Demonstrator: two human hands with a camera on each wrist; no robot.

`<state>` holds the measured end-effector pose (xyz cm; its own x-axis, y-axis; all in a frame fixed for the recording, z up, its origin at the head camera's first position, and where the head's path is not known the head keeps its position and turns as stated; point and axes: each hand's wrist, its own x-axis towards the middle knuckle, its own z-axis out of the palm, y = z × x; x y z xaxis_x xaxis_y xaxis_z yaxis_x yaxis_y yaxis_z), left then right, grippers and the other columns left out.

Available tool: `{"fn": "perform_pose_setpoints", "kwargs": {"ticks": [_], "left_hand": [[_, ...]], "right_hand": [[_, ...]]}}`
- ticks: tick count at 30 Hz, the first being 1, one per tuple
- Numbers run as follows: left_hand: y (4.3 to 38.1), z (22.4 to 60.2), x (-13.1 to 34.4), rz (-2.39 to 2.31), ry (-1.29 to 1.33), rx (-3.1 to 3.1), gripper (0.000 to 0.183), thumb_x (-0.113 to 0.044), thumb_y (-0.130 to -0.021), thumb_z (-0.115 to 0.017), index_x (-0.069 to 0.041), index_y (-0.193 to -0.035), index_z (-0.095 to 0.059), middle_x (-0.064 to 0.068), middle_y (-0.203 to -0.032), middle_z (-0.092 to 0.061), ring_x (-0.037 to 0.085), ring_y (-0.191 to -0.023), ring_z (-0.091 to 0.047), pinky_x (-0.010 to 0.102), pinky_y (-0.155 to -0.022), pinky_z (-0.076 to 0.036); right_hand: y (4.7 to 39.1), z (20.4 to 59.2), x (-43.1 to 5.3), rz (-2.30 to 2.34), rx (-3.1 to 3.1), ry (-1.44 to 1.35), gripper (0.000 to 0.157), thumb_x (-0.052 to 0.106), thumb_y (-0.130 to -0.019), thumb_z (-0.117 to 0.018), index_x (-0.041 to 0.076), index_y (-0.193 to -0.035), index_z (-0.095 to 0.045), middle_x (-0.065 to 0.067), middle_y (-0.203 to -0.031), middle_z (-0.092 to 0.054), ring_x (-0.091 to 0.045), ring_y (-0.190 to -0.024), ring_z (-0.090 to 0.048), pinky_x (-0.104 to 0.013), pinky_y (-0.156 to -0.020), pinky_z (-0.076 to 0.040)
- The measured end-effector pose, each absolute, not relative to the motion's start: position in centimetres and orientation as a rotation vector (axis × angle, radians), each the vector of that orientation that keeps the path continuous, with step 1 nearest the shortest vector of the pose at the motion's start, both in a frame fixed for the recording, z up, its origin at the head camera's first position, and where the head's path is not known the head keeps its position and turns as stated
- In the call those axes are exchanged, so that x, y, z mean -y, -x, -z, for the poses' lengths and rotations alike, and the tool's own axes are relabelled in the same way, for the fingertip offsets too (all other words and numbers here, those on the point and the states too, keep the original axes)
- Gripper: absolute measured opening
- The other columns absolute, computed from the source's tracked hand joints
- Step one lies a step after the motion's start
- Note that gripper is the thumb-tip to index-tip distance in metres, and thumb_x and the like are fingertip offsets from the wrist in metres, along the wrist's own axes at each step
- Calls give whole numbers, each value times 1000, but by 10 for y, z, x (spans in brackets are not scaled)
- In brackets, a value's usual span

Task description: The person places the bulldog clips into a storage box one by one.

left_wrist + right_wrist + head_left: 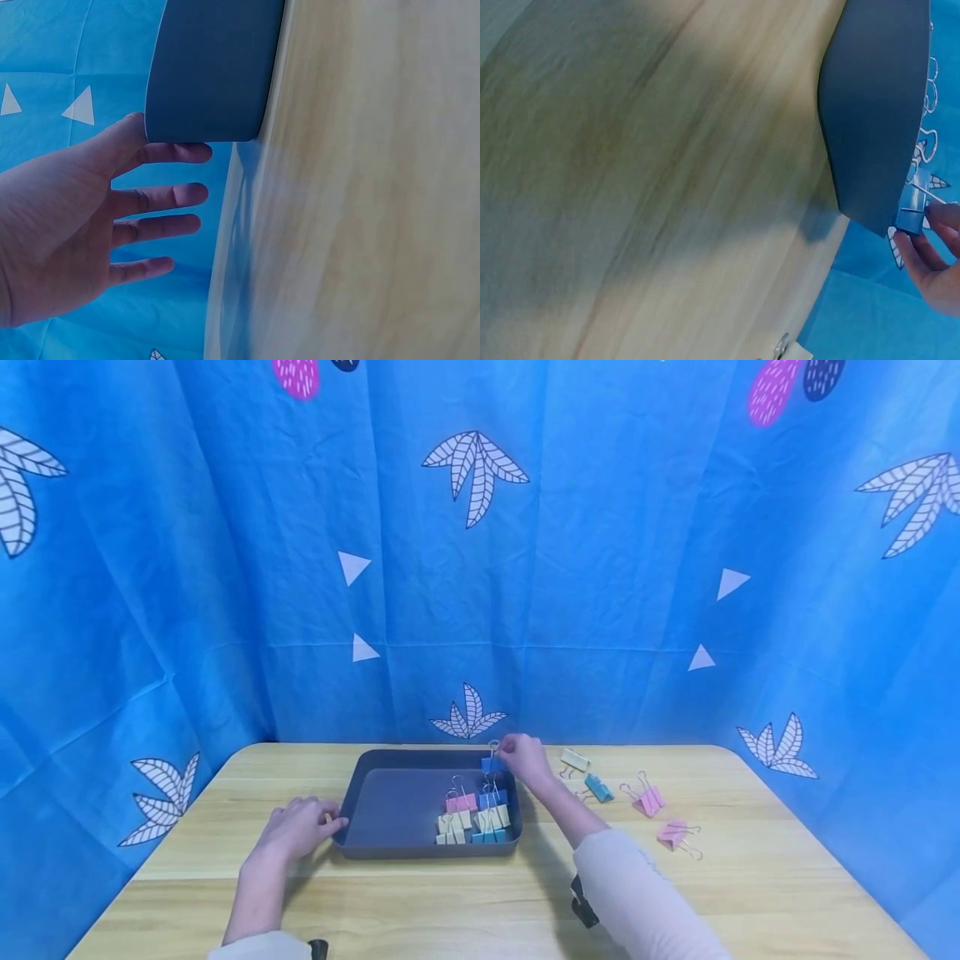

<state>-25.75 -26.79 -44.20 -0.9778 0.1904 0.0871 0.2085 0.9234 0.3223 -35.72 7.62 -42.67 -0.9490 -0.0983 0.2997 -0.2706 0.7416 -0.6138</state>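
Pinching a blue binder clip point(489, 765) with the right hand point(527, 762) at the tray point(397, 810)'s far right corner; lightly gripping the tray's left rim with the left hand point(300, 827); clustered clips point(454, 822) inside at right, loose clips point(599, 787) right of it

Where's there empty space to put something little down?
The left half of the tray is bare, between the left hand and the clips inside. So is the table in front of the tray, between the forearms. It's crowded at the tray's right end, by the right hand, and right of that hand, where loose clips lie.
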Motion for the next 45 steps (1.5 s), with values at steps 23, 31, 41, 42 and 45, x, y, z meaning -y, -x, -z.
{"fn": "perform_pose_setpoints", "kwargs": {"ticks": [23,31,41,42,45], "left_hand": [[256,442,266,528,317,3024,31,-29,-88,-61,-5,-106,-66,2,-87,-61,29,-89,-52,55,-78,-35],[257,443,267,538,317,3020,31,-29,-88,-62,-5,-107,-66,2,-87,-61,30,-90,-52,56,-79,-34],[258,443,267,538,315,3010,30,-30,-88,-61,-6,-105,-67,0,-86,-61,29,-89,-52,55,-78,-35],[258,443,267,538,315,3010,30,-30,-88,-61,-6,-105,-67,0,-86,-61,29,-88,-52,55,-78,-35],[258,443,266,532,319,3012,28,-29,-88,-61,-7,-104,-68,0,-86,-61,29,-88,-52,55,-77,-35]], "right_hand": [[359,445,-72,-730,2838,-470,4,5,-80,-68,2,-82,-69,-8,-79,-66,-21,-74,-61,-29,-67,-50],[357,442,-70,-663,2846,-474,5,6,-79,-70,1,-78,-70,-8,-75,-66,-20,-69,-62,-27,-64,-50],[357,439,-67,-566,2862,-513,13,-8,-75,-61,0,-80,-70,-12,-81,-67,-26,-78,-63,-30,-67,-51],[357,439,-68,-580,2862,-513,13,-9,-75,-61,0,-81,-69,-12,-82,-67,-26,-79,-63,-31,-68,-51],[356,438,-70,-676,2879,-484,15,-8,-76,-61,-1,-87,-68,-13,-86,-66,-27,-82,-62,-32,-70,-51]]}}
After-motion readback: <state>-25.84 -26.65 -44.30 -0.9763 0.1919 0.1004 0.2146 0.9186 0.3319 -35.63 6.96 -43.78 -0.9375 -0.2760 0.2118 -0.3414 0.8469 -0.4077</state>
